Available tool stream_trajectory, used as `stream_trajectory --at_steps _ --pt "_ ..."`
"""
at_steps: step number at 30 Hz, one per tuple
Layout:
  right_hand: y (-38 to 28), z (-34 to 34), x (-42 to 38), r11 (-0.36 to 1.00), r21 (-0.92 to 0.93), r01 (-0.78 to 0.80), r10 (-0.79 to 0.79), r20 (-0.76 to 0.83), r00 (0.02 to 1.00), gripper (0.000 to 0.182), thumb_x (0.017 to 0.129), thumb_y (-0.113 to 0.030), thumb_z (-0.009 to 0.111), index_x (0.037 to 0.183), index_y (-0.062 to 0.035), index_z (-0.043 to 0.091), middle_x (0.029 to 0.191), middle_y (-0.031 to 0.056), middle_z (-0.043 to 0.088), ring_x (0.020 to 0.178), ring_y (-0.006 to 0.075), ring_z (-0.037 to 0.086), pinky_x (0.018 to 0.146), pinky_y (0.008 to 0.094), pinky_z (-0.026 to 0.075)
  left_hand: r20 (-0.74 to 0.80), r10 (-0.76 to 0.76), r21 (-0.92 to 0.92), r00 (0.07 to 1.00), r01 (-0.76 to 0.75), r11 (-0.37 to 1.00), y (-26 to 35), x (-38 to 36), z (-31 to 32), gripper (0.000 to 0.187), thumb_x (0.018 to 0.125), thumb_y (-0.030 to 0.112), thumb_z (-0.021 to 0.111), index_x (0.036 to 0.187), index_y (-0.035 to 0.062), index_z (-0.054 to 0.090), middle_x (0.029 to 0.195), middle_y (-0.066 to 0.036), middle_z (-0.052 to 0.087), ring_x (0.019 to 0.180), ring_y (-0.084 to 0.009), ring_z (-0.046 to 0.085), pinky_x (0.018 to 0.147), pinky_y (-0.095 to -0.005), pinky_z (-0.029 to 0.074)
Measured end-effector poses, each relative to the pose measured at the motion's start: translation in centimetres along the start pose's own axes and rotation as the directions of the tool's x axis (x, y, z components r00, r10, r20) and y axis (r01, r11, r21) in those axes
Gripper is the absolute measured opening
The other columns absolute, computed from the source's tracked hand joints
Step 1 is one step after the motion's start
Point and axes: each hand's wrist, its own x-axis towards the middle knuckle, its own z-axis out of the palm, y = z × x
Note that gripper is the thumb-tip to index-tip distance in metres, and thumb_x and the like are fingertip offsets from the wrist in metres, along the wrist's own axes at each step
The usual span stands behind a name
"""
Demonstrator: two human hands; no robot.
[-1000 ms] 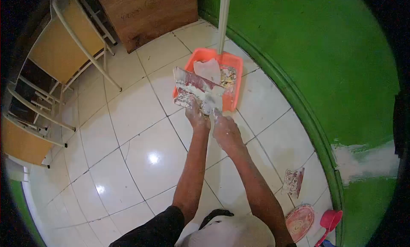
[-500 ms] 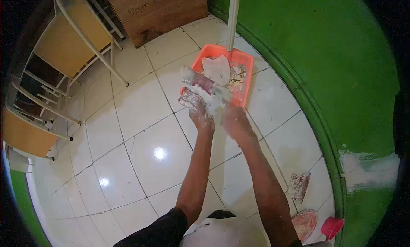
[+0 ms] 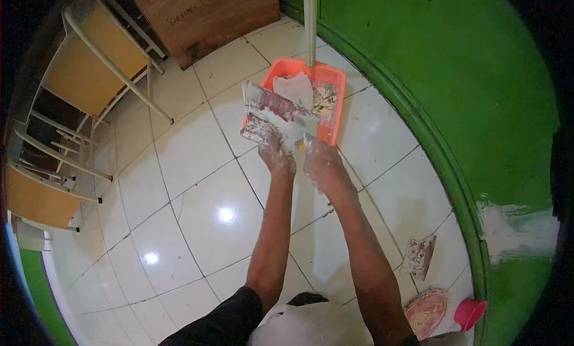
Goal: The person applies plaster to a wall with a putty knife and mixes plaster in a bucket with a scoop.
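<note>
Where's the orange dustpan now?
In the head view, the orange dustpan sits on the tiled floor at upper centre, beyond the right hand, left of the green wall.

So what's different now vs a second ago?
The right hand has moved slightly forward, away from the body, and a little further from the left hand. The camera view shifted slightly too. Nothing taken up or let go: left still holds the smeared plate, right a partly hidden tool. Dustpan, red oval dish and pink scoop look unmoved.
</note>
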Motion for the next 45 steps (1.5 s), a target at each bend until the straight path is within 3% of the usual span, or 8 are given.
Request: stream_trajectory --at_steps 3,21,22,29,32,35,37,45 --pt "-0.1 0.4 -1.0 0.999 0.036 -0.006 0.007 -0.017 1.000 0.041 0.089 -0.012 0.043 0.128 -0.0023 0.051 0.109 0.0286 0.062 0.104 0.0453 0.059 0.091 0.0529 0.046 0.010 0.003 0.040 1.000 -0.003 0.999 0.1 0.4 -0.4 0.036 0.097 0.023 0.056 0.123 -0.0006 0.050 0.111 -0.009 0.061 0.094 -0.0200 0.062 0.079 -0.0347 0.054" --pt "1.7 0.0 0.3 0.988 0.146 -0.054 0.049 0.036 0.998 0.037 0.093 -0.017 0.040 0.123 -0.0001 0.054 0.102 0.0300 0.062 0.101 0.0438 0.060 0.089 0.0511 0.048 -0.033 -0.017 -0.086 0.999 0.014 0.996 -0.4 0.5 -0.7 0.041 0.097 0.023 0.057 0.128 -0.0009 0.046 0.115 -0.011 0.060 0.100 -0.0234 0.062 0.084 -0.0373 0.055" --pt "2.2 -0.2 1.0 0.996 -0.012 0.092 -0.092 -0.021 0.996 0.039 0.092 -0.016 0.048 0.129 -0.0062 0.054 0.082 0.0208 0.065 0.064 0.0308 0.064 0.057 0.0415 0.052 0.005 -0.032 -0.096 0.999 0.033 0.995 -0.1 0.2 -0.8 0.040 0.097 0.022 0.057 0.128 -0.0009 0.046 0.117 -0.011 0.059 0.101 -0.0234 0.062 0.085 -0.0378 0.055" --pt "5.5 1.7 3.1 0.990 0.131 -0.056 0.057 0.001 0.998 0.034 0.096 -0.020 0.045 0.125 -0.0074 0.056 0.082 0.0193 0.065 0.064 0.0303 0.065 0.055 0.0410 0.052 0.036 -0.029 -0.106 0.999 0.033 0.994 -0.5 0.3 -1.4 0.042 0.097 0.021 0.056 0.131 -0.0001 0.043 0.120 -0.011 0.057 0.101 -0.0230 0.061 0.083 -0.0379 0.055" --pt "3.7 0.1 1.5 1.000 0.003 -0.006 0.006 -0.040 0.999 0.034 0.098 -0.023 0.041 0.124 -0.0085 0.057 0.080 0.0202 0.065 0.063 0.0325 0.065 0.056 0.0429 0.051 -0.031 -0.071 -0.073 0.997 0.069 0.995 0.3 -0.1 -0.8 0.041 0.097 0.022 0.056 0.131 0.0000 0.045 0.119 -0.009 0.058 0.101 -0.0213 0.061 0.083 -0.0363 0.054" --pt "5.8 3.0 0.9 0.887 -0.329 0.325 -0.425 -0.305 0.852 0.034 0.098 -0.024 0.039 0.124 -0.0092 0.057 0.076 0.0202 0.065 0.063 0.0339 0.065 0.057 0.0441 0.052 0.042 -0.034 -0.019 0.999 0.035 0.999 0.1 -0.1 -1.2 0.040 0.097 0.021 0.057 0.129 0.0001 0.047 0.115 -0.008 0.059 0.101 -0.0199 0.060 0.083 -0.0347 0.054" --pt "2.0 -0.9 0.7 0.998 -0.007 -0.064 0.064 0.082 0.995 0.035 0.097 -0.020 0.042 0.127 -0.0084 0.055 0.085 0.0224 0.065 0.078 0.0378 0.066 0.070 0.0470 0.052 0.008 -0.052 -0.010 0.999 0.052 0.999 0.0 -0.4 -1.1 0.038 0.097 0.021 0.057 0.127 0.0001 0.048 0.114 -0.008 0.060 0.100 -0.0195 0.061 0.082 -0.0343 0.054" --pt "3.3 1.9 -0.9 0.978 -0.134 0.162 -0.162 0.013 0.987 0.039 0.095 -0.017 0.044 0.132 -0.0081 0.052 0.096 0.0272 0.059 0.093 0.0456 0.060 0.082 0.0523 0.048 -0.018 -0.080 0.002 0.997 0.080 0.997 0.1 0.1 -1.1 0.034 0.096 0.022 0.058 0.122 0.0002 0.051 0.111 -0.006 0.061 0.096 -0.0181 0.061 0.080 -0.0332 0.053"
